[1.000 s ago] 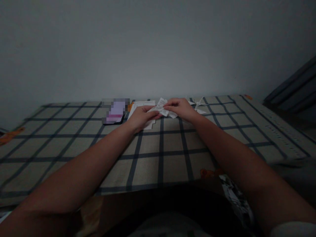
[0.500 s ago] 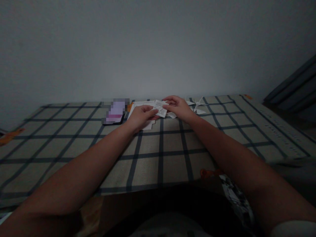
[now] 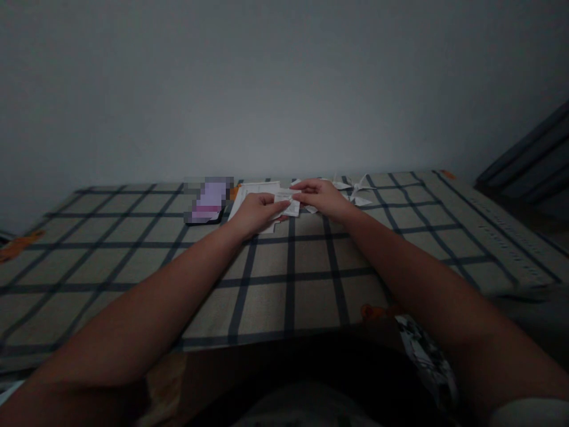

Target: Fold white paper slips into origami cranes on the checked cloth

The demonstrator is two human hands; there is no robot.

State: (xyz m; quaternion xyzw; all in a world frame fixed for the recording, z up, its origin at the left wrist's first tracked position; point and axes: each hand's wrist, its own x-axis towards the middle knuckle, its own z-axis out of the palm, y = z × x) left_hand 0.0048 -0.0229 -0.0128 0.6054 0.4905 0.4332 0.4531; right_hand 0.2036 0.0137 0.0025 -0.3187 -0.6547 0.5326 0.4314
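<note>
Between my hands is a small folded piece of white paper [image 3: 292, 209] with faint print on it. My left hand [image 3: 256, 212] grips its left side, thumb on top and fingers underneath. My right hand [image 3: 322, 197] pinches the paper's right edge with thumb and fingertips. White printed sheets [image 3: 253, 191] lie under and behind my left hand. Just past my right hand are folded white paper shapes with thin points, one of them a crane-like figure [image 3: 357, 188]. My right hand partly hides the others.
A phone [image 3: 207, 204] with a lit, blurred screen lies left of the sheets. A checked cloth [image 3: 271, 302] covers the table, which meets a grey wall [image 3: 284, 89]. Orange patches [image 3: 20, 246] show at the left edge, and dark striped fabric [image 3: 528, 145] hangs at the right.
The folded paper has tilted flatter and dropped slightly. My left thumb has slid to the right over it, and my right hand has come down a little. Both hands still hold it.
</note>
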